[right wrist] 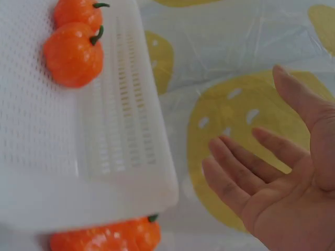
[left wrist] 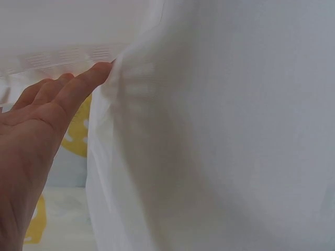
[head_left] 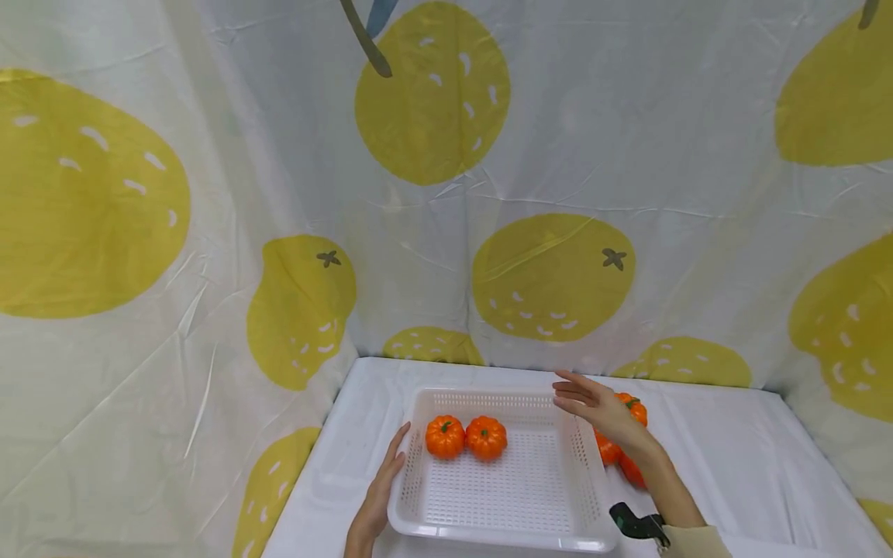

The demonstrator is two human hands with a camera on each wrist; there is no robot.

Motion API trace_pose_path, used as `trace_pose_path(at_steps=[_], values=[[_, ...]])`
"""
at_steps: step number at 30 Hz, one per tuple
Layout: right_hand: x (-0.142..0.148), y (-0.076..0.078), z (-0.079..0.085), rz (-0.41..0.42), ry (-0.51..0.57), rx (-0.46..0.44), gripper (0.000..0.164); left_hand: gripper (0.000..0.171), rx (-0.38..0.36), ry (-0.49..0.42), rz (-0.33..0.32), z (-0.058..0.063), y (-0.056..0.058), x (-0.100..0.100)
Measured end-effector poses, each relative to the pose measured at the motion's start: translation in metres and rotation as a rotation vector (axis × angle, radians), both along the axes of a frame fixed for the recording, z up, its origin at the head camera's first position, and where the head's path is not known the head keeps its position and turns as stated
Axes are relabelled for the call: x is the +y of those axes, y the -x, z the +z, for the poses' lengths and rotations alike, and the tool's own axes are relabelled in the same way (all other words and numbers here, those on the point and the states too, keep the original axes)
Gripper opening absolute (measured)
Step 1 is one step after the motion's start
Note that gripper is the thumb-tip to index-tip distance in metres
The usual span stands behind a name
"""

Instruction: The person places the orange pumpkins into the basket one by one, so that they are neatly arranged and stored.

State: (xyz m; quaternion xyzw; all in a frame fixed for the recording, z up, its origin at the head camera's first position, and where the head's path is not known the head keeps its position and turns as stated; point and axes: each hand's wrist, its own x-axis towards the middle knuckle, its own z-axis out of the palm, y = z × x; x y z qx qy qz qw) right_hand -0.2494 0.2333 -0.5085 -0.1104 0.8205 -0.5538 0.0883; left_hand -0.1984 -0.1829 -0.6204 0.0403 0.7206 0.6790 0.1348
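A white perforated plastic basket [head_left: 516, 535] stands on the table. Two small orange pumpkins, a left one [head_left: 444, 437] and a right one [head_left: 486, 439], sit side by side toward its back left. My left hand [head_left: 380, 488] is at the basket's left side, its fingers extended along the outer wall. Over the back right corner of the basket, my right hand [head_left: 600, 404] is raised with fingers spread and nothing in it. Several more orange pumpkins [head_left: 608, 449] lie outside the basket's right wall, partly hidden by the right hand and forearm.
White cloth [head_left: 725, 465] covers the table, extending right of the pumpkins. Behind and to the left hangs a pale curtain [head_left: 418, 201] printed with yellow fruit. A black strap mount [head_left: 638, 523] is on the right wrist, near the basket's front right corner.
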Motion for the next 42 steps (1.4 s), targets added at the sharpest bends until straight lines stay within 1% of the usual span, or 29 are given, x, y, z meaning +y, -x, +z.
trace_pose_path(at_steps=[6, 11, 13, 16, 21, 28, 32, 37, 42], values=[[0.051, -0.023, 0.002, -0.131, -0.118, 0.035, 0.068, 0.05, 0.005, -0.011, 0.002, 0.001, -0.001, 0.001], [0.084, -0.039, -0.004, -0.203, -0.234, 0.053, 0.073, 0.049, -0.001, -0.001, 0.01, 0.003, -0.002, 0.002], [0.094, -0.045, -0.009, -0.222, -0.263, 0.051, 0.075, 0.05, -0.003, 0.007, 0.006, 0.004, -0.001, 0.001], [0.107, -0.054, -0.02, -0.25, -0.321, 0.015, 0.082, 0.051, -0.006, 0.011, 0.007, 0.004, -0.001, 0.001], [0.125, -0.065, -0.04, -0.274, -0.348, -0.048, 0.089, 0.05, -0.001, 0.013, 0.005, 0.003, -0.001, 0.001], [0.135, -0.071, -0.067, -0.293, -0.354, -0.123, 0.092, 0.048, -0.02, 0.002, 0.007, 0.002, -0.001, 0.001], [0.135, -0.071, -0.08, -0.293, -0.364, -0.174, 0.095, 0.048, -0.004, -0.013, -0.007, 0.001, -0.001, 0.0], [0.133, -0.07, -0.091, -0.297, -0.393, -0.222, 0.099, 0.049, 0.01, -0.026, -0.024, 0.0, 0.0, 0.0], [0.127, -0.069, -0.098, -0.308, -0.409, -0.259, 0.104, 0.048, 0.0, -0.025, -0.012, 0.001, 0.0, 0.001]])
